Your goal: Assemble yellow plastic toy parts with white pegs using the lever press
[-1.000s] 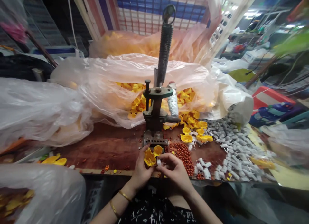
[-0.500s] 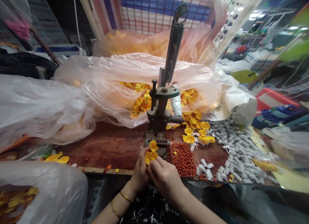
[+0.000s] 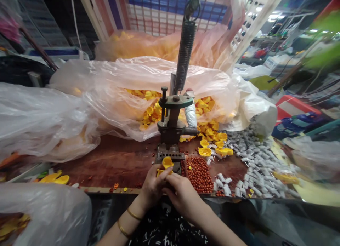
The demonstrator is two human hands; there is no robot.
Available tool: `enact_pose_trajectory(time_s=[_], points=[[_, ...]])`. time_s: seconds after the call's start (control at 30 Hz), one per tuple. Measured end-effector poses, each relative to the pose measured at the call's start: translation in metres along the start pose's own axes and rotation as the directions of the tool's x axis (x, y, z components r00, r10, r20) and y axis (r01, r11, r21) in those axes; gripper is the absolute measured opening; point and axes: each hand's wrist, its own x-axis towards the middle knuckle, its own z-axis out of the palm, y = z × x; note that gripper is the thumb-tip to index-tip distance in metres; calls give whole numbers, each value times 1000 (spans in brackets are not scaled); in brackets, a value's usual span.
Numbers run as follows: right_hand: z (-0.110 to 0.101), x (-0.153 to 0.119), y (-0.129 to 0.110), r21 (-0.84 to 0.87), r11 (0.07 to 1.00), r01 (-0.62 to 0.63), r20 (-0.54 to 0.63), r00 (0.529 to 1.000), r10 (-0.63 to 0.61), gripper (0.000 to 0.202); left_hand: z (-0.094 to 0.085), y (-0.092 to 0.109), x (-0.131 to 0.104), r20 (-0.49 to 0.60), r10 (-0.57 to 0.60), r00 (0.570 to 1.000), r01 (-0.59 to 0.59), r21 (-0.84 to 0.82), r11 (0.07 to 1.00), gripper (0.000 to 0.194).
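Observation:
A yellow plastic shell piece (image 3: 167, 162) with a rounded, hollow end is held just in front of the small bench press (image 3: 174, 127). My left hand (image 3: 152, 184) is closed around it, the thumb lying across its lower part. Right beside it, my right hand (image 3: 184, 191) is closed, its curled fingers meeting the left fingers at the piece's lower edge. What the right fingertips pinch, if anything, is hidden. To the right of the press base lies a shallow tray of small reddish-brown beads (image 3: 199, 175).
Yellow pieces (image 3: 209, 131) spill from a large clear plastic bag (image 3: 111, 97) behind the press. Grey-white small cylinders with pins (image 3: 255, 168) are heaped at the right. Another plastic bag (image 3: 66, 210) stands at the lower left. A spring (image 3: 184, 55) rises above the press.
The yellow piece has turned in my hands, and less of it shows. My left thumb now lies across it. The whole view has shifted slightly.

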Motion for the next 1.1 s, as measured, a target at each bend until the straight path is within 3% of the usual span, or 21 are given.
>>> enact_pose_trajectory(time_s=[0.07, 0.1, 0.2, 0.27, 0.33, 0.4, 0.47, 0.57, 0.63, 0.7, 0.87, 1.1], points=[[-13, 2, 18, -22, 999, -48, -20, 999, 48, 18, -3, -3, 0, -21, -161, 987, 158, -106, 982, 42], [-19, 3, 30, -97, 987, -131, -60, 990, 126, 19, -4, -5, 0, -44, -255, 966, 245, -156, 957, 39], [-32, 9, 72, -395, 822, -411, -162, 912, 378, 22, -6, -10, 4, -148, -480, 865, 425, -292, 857, 37], [-32, 11, 96, -508, 733, -452, -139, 883, 448, 22, -6, -12, 7, -184, -591, 786, 487, -404, 774, 37], [-30, 10, 109, -538, 722, -436, -122, 887, 445, 20, -7, -12, 10, -144, -720, 679, 534, -575, 620, 38], [-29, 8, 110, -507, 744, -434, -166, 897, 410, 16, -10, -11, 14, -43, -823, 566, 538, -738, 408, 40], [-30, 8, 101, -388, 818, -424, -246, 903, 352, 12, -13, -7, 17, 67, -864, 500, 501, -836, 225, 40], [-25, 14, 74, 1, 969, -248, -306, 922, 236, 9, -14, 0, 21, 173, -851, 496, 457, -885, 86, 35], [-13, 22, 56, 253, 963, -92, -309, 936, 171, 10, -13, 5, 23, 202, -846, 493, 445, -894, 46, 34], [4, 30, 41, 398, 917, -22, -304, 940, 154, 12, -11, 11, 25, 213, -843, 493, 439, -898, 29, 34], [31, 35, 27, 585, 810, -51, -275, 927, 257, 10, -10, 19, 27, 241, -810, 534, 427, -904, 13, 32], [26, 31, 20, 696, 716, -57, -273, 901, 337, 12, -13, 20, 27, 255, -802, 539, 429, -903, 1, 31]])
